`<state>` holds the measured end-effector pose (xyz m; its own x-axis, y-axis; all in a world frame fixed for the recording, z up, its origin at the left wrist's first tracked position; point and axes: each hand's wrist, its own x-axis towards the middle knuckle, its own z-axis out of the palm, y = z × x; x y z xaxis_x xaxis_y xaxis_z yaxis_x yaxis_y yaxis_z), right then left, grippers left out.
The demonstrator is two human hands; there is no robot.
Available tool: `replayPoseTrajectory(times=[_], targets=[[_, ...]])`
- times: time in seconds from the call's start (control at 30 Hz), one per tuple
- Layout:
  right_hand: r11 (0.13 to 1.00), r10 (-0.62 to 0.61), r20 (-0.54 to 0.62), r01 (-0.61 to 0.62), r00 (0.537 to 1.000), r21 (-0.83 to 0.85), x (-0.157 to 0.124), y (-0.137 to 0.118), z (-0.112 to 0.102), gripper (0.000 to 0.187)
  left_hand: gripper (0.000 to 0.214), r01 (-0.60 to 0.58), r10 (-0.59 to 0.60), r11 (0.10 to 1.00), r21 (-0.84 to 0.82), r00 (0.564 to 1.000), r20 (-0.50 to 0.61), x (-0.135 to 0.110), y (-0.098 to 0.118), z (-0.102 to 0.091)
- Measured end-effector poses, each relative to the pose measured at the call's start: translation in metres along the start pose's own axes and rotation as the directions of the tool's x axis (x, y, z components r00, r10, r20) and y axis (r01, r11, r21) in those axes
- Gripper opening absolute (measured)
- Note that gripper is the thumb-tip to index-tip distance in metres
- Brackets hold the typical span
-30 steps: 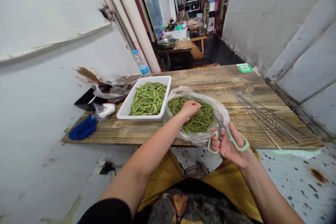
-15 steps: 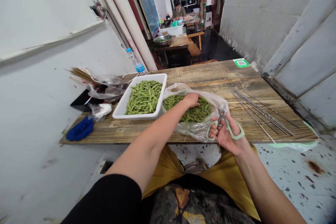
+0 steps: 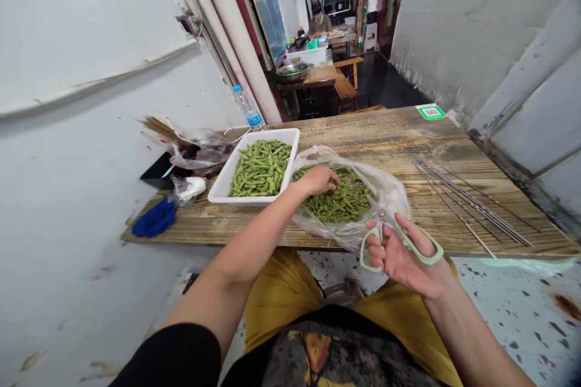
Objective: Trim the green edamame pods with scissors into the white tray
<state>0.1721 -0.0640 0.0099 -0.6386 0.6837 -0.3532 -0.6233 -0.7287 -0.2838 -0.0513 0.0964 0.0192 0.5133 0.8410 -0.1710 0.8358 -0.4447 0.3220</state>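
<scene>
My left hand reaches into a clear plastic bag of green pods lying on the wooden table. Its fingers are curled down among the pods; what they grip is hidden. My right hand hovers at the table's near edge, just right of the bag, holding green-handled scissors with the blades pointing toward the bag. A white tray heaped with more green pods stands left of the bag.
Several thin metal skewers lie on the table's right side. Left of the tray are a blue cloth, a crumpled bag with sticks and a water bottle. A green card lies far right. A person sits in the back room.
My left hand has shifted slightly leftward and nearer within the bag of pods. My right hand with the scissors has dropped a little lower, off the table's edge. The view has swayed.
</scene>
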Motion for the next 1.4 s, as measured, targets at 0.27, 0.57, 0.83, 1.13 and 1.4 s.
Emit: replayPoseTrajectory(times=[0.27,0.57,0.83,1.13,1.4], targets=[[0.997,0.047,0.022,-0.045,0.999,-0.068,-0.003,0.024,0.003,0.035,0.017,0.047,-0.046,0.998,0.035,0.998,-0.05,0.002,0.01,0.018],[0.783,-0.279,-0.157,0.13,0.947,-0.608,0.011,0.035,-0.002,0.038,0.024,0.202,-0.124,0.266,-0.943,0.977,0.174,-0.035,0.02,0.024],[0.649,-0.306,-0.137,0.102,0.942,-0.754,0.019,0.028,-0.002,0.042,0.01,0.219,-0.237,-0.055,-0.974,0.945,0.226,-0.043,0.033,0.041],[0.572,-0.305,-0.112,0.088,0.946,-0.816,0.027,0.026,-0.01,0.038,0.012,0.228,-0.233,0.116,-0.967,0.952,0.197,-0.048,0.047,0.036],[0.519,-0.386,-0.147,0.083,0.911,-0.851,0.026,0.026,-0.015,0.036,0.012,0.202,-0.303,0.145,-0.969,0.941,0.151,-0.044,0.042,0.034]])
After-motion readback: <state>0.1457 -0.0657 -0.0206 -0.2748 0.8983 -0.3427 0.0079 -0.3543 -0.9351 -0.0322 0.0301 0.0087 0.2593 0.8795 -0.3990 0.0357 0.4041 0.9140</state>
